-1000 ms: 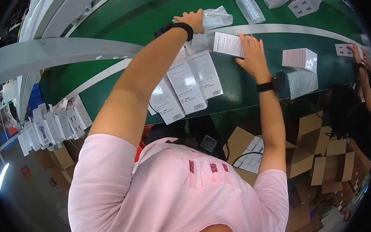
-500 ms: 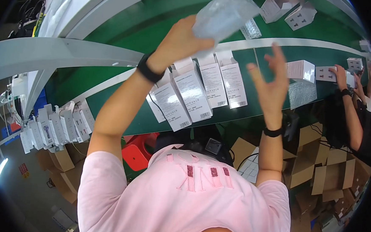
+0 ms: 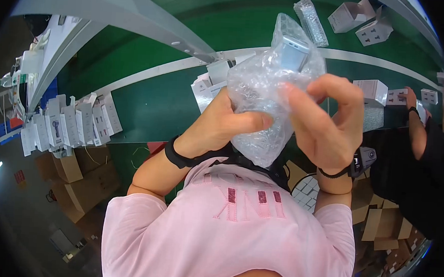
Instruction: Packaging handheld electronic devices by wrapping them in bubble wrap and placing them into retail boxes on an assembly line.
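Note:
A clear bubble-wrap bag (image 3: pixel 258 90) hangs in front of my chest, above the near edge of the green table. Inside its upper part, or just behind the plastic, shows a pale blue boxy device (image 3: pixel 294 54). My left hand (image 3: pixel 217 125) grips the bag's left side, thumb lying across the front. At the right side, my right hand (image 3: pixel 332 122) has its thumb and bent forefinger closed at the plastic, slightly blurred. Behind the bag, white cartons (image 3: pixel 204 91) with raised flaps are mostly hidden.
Several white boxes (image 3: pixel 83 120) stand in a row at the left table edge. A bubble-wrapped item (image 3: pixel 311 22) and opened cartons (image 3: pixel 373 33) lie at the far right. A co-worker's hand (image 3: pixel 411 98) touches a box. Brown cardboard boxes (image 3: pixel 387 219) sit below; a grey frame bar (image 3: pixel 153 20) crosses above.
The bag has come down from the far side toward my chest with my left hand. My right hand, spread and apart before, has moved in and closed at the plastic.

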Action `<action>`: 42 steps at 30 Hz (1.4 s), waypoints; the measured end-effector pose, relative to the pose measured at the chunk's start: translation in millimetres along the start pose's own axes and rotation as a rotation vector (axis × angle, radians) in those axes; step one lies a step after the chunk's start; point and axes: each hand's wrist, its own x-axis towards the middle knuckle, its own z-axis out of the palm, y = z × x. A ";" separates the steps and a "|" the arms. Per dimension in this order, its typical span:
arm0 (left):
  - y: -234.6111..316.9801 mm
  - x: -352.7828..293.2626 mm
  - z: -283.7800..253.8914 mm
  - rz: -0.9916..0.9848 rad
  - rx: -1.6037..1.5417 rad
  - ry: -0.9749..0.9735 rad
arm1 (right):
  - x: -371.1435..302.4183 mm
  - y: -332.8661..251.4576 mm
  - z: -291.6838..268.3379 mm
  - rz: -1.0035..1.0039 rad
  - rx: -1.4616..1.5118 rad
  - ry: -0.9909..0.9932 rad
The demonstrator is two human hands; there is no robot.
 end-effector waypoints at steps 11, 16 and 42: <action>-63.6 -13.7 -17.1 -0.426 -0.449 -0.358 | -40.8 8.5 49.2 0.867 1.869 0.205; -86.0 -31.2 -61.1 -0.073 0.282 -0.008 | -75.2 28.3 74.6 0.811 2.034 -0.164; -121.2 -119.6 -321.5 -0.015 -0.922 -0.092 | -42.4 -16.7 158.1 1.570 1.040 -0.490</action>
